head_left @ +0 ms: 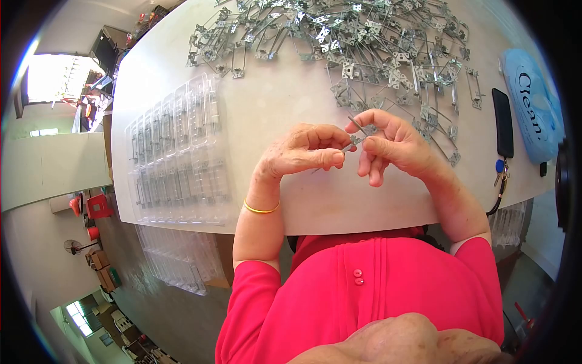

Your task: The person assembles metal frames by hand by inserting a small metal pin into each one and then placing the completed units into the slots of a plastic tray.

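Near the table's front edge, my left hand (306, 148) and my right hand (391, 145) meet over a small metal bracket (354, 142). It has thin rods and a small plate, and fingers cover part of it. My left thumb and fingers pinch one end. At the other end, my right thumb and index finger grip it while the other fingers hang loose. Beyond my hands lies a big heap of similar metal brackets (364, 48), tangled together. On the left, a clear plastic tray (176, 145) holds rows of metal parts in its compartments.
To the right lie a black phone (502, 121), keys on a strap (501, 176) and a blue pack marked "Clean" (530, 103). More clear trays (176, 258) sit below the table's left front edge. A red stool (99, 206) stands farther off on the floor.
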`<state>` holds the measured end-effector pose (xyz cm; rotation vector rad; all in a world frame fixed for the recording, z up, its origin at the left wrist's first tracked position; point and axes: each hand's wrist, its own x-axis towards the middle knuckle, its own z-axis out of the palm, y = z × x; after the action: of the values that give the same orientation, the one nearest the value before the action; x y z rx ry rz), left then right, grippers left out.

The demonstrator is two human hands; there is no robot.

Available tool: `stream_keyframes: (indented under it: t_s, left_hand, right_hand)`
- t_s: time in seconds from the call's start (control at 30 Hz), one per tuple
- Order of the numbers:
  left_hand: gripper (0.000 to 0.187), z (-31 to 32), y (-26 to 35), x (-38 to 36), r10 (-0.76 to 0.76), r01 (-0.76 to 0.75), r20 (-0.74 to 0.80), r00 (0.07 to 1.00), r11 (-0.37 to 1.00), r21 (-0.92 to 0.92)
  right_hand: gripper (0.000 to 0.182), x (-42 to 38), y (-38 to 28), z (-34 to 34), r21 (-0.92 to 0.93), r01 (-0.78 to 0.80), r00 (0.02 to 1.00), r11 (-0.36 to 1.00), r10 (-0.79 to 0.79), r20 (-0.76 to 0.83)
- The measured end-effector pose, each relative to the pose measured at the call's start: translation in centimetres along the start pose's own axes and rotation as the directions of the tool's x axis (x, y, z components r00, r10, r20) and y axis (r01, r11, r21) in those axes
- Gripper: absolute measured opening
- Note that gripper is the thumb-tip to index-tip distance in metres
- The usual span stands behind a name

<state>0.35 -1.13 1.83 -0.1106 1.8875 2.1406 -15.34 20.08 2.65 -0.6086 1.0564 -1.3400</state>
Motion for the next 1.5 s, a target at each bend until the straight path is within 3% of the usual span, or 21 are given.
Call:
stream_keyframes:
  t_s: [0.2, 0.27, 0.37, 0.5, 0.57, 0.7, 0.77, 0.87, 1.0, 1.07, 1.1, 1.17, 1.5]
  left_hand:
    - [0.050, -0.1, -0.4, 0.0, 0.006, -0.006, 0.004, 1.000, 0.999, 0.033]
    - [0.050, 0.0, -0.1, 0.1, 0.027, -0.036, 0.055, 0.998, 0.985, 0.168]
    - [0.051, -0.1, 0.3, 0.1, -0.003, -0.029, 0.131, 0.991, 0.970, 0.240]
    - [0.050, 0.2, -0.2, 0.4, -0.021, -0.045, 0.249, 0.968, 0.965, 0.258]
    - [0.050, 0.5, 0.3, 0.4, -0.108, 0.091, 0.219, 0.970, 0.992, 0.088]
    - [0.053, 0.3, -0.4, 0.2, -0.009, 0.023, 0.121, 0.993, 0.994, -0.108]
    - [0.056, 0.3, -0.6, 0.2, 0.076, -0.070, 0.026, 0.997, 0.980, -0.188]
    - [0.056, 0.3, -0.6, 0.3, 0.091, -0.086, 0.013, 0.996, 0.974, -0.211]
    - [0.053, 0.6, -1.0, 0.4, 0.090, -0.088, -0.001, 0.996, 0.966, -0.242]
    - [0.052, 0.4, -1.2, 0.4, 0.087, -0.085, 0.000, 0.996, 0.971, -0.222]
    - [0.051, 0.4, -1.2, 0.5, 0.082, -0.080, 0.001, 0.997, 0.976, -0.203]
    - [0.050, 0.5, -0.9, 0.5, 0.084, -0.082, 0.001, 0.996, 0.978, -0.194]
    - [0.048, 0.7, -1.3, 0.7, 0.060, -0.057, 0.013, 0.998, 0.979, -0.195]
  right_hand:
    - [0.030, -0.1, -0.2, -0.6, 0.037, -0.012, 1.000, 0.999, 0.011, 0.019]
    - [0.025, -0.2, -0.3, -0.6, -0.146, -0.010, 0.999, 0.989, 0.004, -0.045]
    - [0.022, 0.2, 0.7, -1.0, -0.193, 0.026, 0.997, 0.981, -0.039, -0.064]
    - [0.022, 0.2, 1.1, -0.9, -0.104, 0.052, 0.993, 0.993, -0.062, -0.097]
    - [0.020, 0.0, 0.2, -0.9, -0.068, 0.075, 0.975, 0.995, -0.087, -0.204]
    - [0.015, 0.0, 0.4, -0.2, -0.078, 0.252, 0.911, 0.965, -0.264, -0.316]
    - [0.012, 0.0, 0.8, 0.1, -0.157, 0.407, 0.850, 0.900, -0.436, -0.294]
    - [0.012, 0.0, 1.6, 0.6, -0.238, 0.479, 0.817, 0.845, -0.528, -0.231]
    - [0.011, 0.1, 2.4, 1.1, -0.333, 0.510, 0.773, 0.793, -0.592, -0.228]
    - [0.010, 0.0, 2.6, 1.2, -0.564, 0.484, 0.706, 0.669, -0.680, -0.201]
    - [0.010, 0.0, 2.6, 1.0, -0.564, 0.485, 0.705, 0.669, -0.680, -0.200]
    - [0.011, 0.0, 2.5, 0.6, -0.761, 0.423, 0.701, 0.491, -0.710, -0.069]
    - [0.023, -0.2, 2.4, 1.3, -0.597, 0.304, 0.850, 0.743, -0.494, -0.181]
